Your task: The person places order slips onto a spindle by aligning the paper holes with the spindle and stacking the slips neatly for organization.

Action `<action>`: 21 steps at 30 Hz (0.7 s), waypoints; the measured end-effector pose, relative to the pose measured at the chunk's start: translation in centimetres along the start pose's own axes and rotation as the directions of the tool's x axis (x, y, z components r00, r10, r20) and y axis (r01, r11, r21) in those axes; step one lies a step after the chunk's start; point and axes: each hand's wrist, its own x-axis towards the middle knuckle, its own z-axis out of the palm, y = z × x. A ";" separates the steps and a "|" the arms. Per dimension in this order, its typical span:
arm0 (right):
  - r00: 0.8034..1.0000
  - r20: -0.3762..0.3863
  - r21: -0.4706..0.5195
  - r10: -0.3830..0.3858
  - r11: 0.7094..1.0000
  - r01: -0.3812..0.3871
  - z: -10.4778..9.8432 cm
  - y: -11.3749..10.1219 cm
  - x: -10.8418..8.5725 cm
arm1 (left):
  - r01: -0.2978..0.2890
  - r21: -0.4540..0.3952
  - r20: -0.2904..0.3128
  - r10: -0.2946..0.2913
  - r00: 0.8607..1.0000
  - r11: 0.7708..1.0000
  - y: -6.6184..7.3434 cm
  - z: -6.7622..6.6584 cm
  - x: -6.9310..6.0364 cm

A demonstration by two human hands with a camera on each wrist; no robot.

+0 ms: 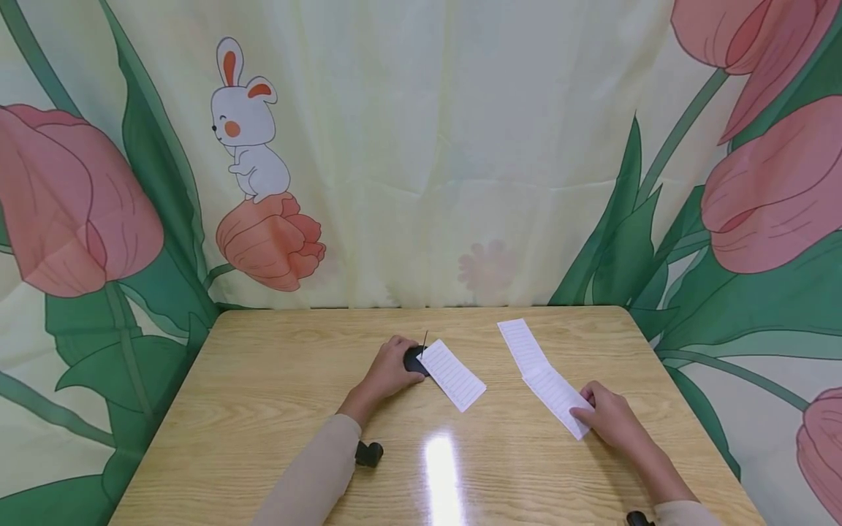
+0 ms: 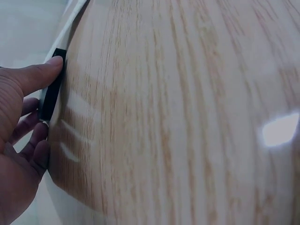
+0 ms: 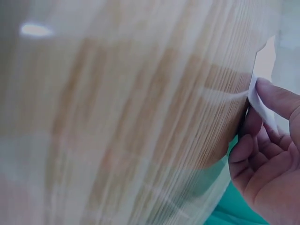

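My left hand (image 1: 391,367) grips the black round base (image 1: 412,361) of what looks like a bill spike, with a thin upright needle (image 1: 425,339). A printed white paper slip (image 1: 455,377) lies at the needle with one corner by it; whether the needle pierces it I cannot tell. In the left wrist view the base (image 2: 52,89) shows edge-on between thumb and fingers. My right hand (image 1: 612,416) pinches the near end of a long printed paper strip (image 1: 555,398), creased or overlapped midway. In the right wrist view, the paper (image 3: 263,61) curves up beside the thumb.
Both hands work over a wood-grain table (image 1: 276,380). A curtain (image 1: 395,146) with tulips and a rabbit hangs behind its far edge. Black wrist-worn devices show at the left sleeve (image 1: 316,467) and the right sleeve (image 1: 684,513). Bright glare (image 1: 442,475) lies on the tabletop.
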 end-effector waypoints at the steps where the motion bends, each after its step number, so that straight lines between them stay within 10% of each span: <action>1: 1.000 0.001 0.000 -0.005 1.000 0.005 0.0 0.0 0.0 | 0.001 -0.002 0.000 -0.001 1.000 1.000 0.0 0.0 0.0; 21: 0.999 -0.003 -0.021 -0.036 0.999 0.036 -0.4 0.0 -0.2 | 0.013 -0.010 0.004 -0.013 1.000 1.000 0.3 -0.2 -0.2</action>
